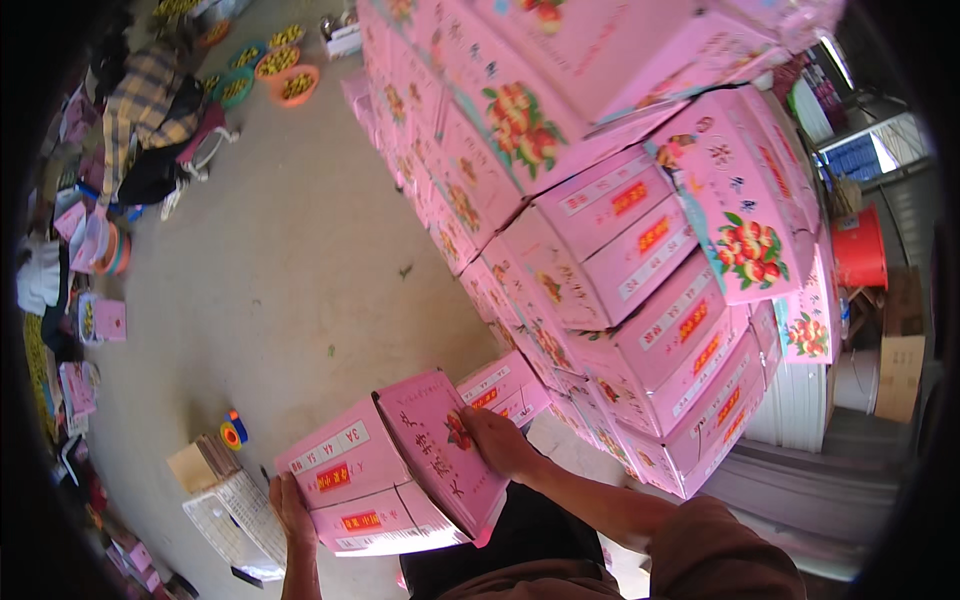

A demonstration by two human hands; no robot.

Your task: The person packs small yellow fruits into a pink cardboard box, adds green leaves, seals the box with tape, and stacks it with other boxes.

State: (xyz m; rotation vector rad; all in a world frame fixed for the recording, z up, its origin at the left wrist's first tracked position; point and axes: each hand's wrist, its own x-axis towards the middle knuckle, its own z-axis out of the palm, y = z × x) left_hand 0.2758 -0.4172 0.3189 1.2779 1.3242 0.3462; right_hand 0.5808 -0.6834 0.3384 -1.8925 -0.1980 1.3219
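Note:
A pink cardboard fruit carton is held between my two hands in front of my body. My left hand presses flat on its left end, with the fingers over the top edge. On the right end, my right hand grips the panel printed with red fruit. The carton bears printed writing and red labels. Just beyond my right hand, another pink carton sits low beside the stack. The tall stack of pink cartons rises to my right, its layers set close together.
A tape dispenser with orange and blue parts lies on the concrete floor. Near it are flat cardboard and a white crate. A person in a plaid shirt bends near basins of fruit. A red bucket stands behind the stack.

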